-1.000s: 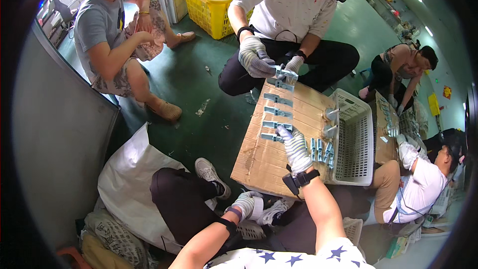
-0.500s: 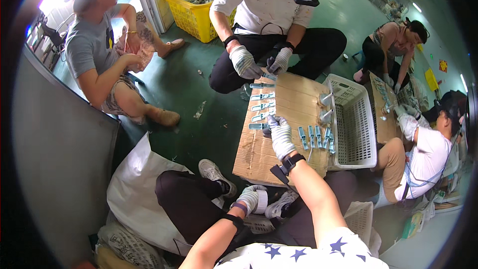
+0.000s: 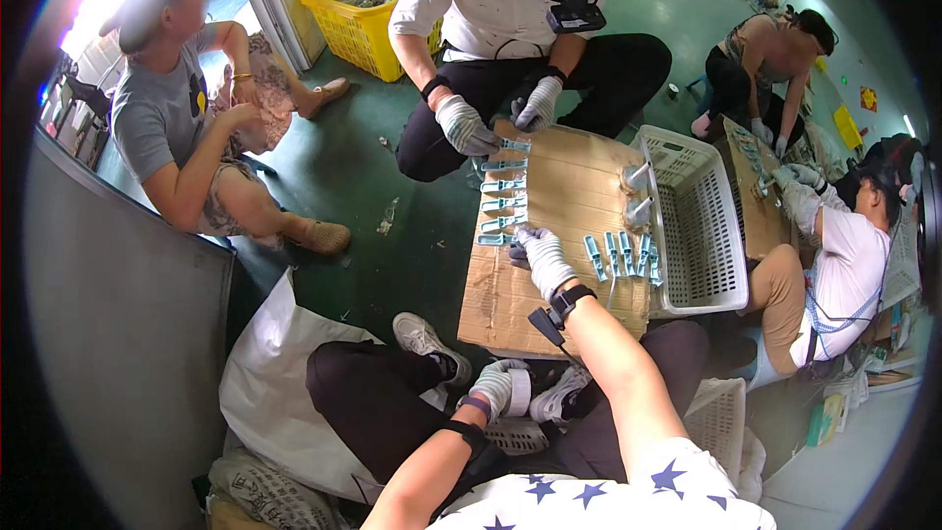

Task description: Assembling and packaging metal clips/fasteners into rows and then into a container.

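Observation:
My right hand [image 3: 542,257], in a striped glove with dark fingertips, reaches over a cardboard-covered work surface [image 3: 569,304]. Its fingers are pinched at the end of the nearest teal plastic clip [image 3: 492,239] in a column along the left side. Further teal clips [image 3: 503,185] lie above it, roughly parallel. To the right of this hand, several more teal clips [image 3: 610,253] lie in a row. My left hand [image 3: 497,386], also gloved, is low between my knees with curled fingers, beside a white block-like piece [image 3: 518,394]; what it holds is hidden.
Opposite me sits a co-worker with gloved hands [image 3: 465,126] at the column's far end. Two upright white posts [image 3: 638,177] stand beside a white plastic basket [image 3: 699,307]. A yellow basket [image 3: 365,36] is behind. A white sack [image 3: 285,373] lies left; other people sit left and right.
The whole view has shifted slightly. The co-worker's hands have drawn back a little from the farthest clip. My right hand stays at the nearest clip, and my left hand remains low.

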The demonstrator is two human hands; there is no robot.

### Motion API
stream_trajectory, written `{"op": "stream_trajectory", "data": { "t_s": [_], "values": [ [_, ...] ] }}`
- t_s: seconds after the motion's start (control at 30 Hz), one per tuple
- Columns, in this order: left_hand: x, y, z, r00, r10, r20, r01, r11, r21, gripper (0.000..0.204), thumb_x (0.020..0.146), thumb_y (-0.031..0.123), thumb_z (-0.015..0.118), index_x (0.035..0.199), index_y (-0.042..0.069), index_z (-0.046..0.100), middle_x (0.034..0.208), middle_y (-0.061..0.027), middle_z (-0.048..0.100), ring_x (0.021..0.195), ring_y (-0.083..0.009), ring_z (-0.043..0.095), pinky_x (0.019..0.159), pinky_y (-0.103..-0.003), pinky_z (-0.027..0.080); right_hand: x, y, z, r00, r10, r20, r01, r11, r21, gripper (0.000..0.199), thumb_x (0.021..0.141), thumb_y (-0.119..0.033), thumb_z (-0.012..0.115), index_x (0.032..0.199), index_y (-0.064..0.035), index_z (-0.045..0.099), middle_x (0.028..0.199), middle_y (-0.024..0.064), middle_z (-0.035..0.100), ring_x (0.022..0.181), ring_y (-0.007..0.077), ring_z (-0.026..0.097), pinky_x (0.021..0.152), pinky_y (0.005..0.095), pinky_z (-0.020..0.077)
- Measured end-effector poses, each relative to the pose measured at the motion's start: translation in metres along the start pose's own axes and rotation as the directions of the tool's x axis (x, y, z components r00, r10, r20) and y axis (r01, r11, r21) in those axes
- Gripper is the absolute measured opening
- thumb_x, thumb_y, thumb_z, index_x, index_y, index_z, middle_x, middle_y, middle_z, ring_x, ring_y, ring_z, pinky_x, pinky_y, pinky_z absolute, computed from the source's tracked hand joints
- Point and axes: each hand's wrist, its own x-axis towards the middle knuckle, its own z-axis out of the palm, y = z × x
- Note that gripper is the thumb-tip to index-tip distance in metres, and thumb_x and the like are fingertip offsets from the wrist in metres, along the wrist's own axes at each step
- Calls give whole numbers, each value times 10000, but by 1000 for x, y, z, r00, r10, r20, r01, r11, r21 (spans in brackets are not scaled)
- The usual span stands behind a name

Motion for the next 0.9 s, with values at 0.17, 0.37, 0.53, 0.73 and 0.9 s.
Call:
{"op": "stream_trajectory", "data": {
  "t_s": [0.17, 0.37, 0.53, 0.73, 0.9],
  "values": [
    [2, -1, -1, 1000, 3, -1, -3, 1000, 1, 180, 800, -42, 605, 963, 32, 623, 862, -111, 658, 702, -226, 629, 641, -361, 535, 1, 4, -3, 1000, -10, -22, 8, 997, -78, 181, 908, -204, 588, 967, -49, 515, 741, 43, 604, 525, 126, 567, 460, 272, 484],
    [-1, 2, 2, 1000, -20, -1, 20, 1000, 3, 180, 832, -53, 544, 987, 11, 609, 866, -140, 664, 715, -255, 643, 664, -391, 546, 7, 11, -13, 999, -36, -28, 33, 993, -109, 180, 919, -208, 568, 963, -42, 515, 737, 48, 600, 519, 128, 566, 443, 272, 471],
    [2, 0, 2, 999, 50, -16, -48, 993, 104, 163, 839, -42, 521, 961, 11, 615, 837, -142, 665, 695, -267, 640, 661, -396, 541, 13, 13, -14, 997, -43, -64, 32, 987, -160, 193, 929, -209, 546, 978, -25, 514, 748, 64, 611, 518, 137, 583, 433, 271, 482],
    [18, -6, -15, 991, -78, 105, 96, 980, -173, 146, 809, -62, 578, 934, 1, 620, 824, -143, 668, 695, -258, 650, 620, -373, 541, 14, 14, -4, 989, -13, -150, -27, 965, -260, 196, 910, -205, 571, 964, -22, 525, 740, 73, 618, 498, 151, 586, 394, 275, 474],
    [12, -8, -6, 999, 48, 12, -48, 998, 32, 158, 796, -26, 634, 950, 3, 619, 825, -148, 668, 665, -256, 651, 591, -370, 544, 24, 14, -9, 994, 36, -99, -63, 959, -278, 222, 880, -177, 607, 961, 18, 542, 738, 115, 631, 465, 194, 596, 380, 317, 460]
  ]
}}
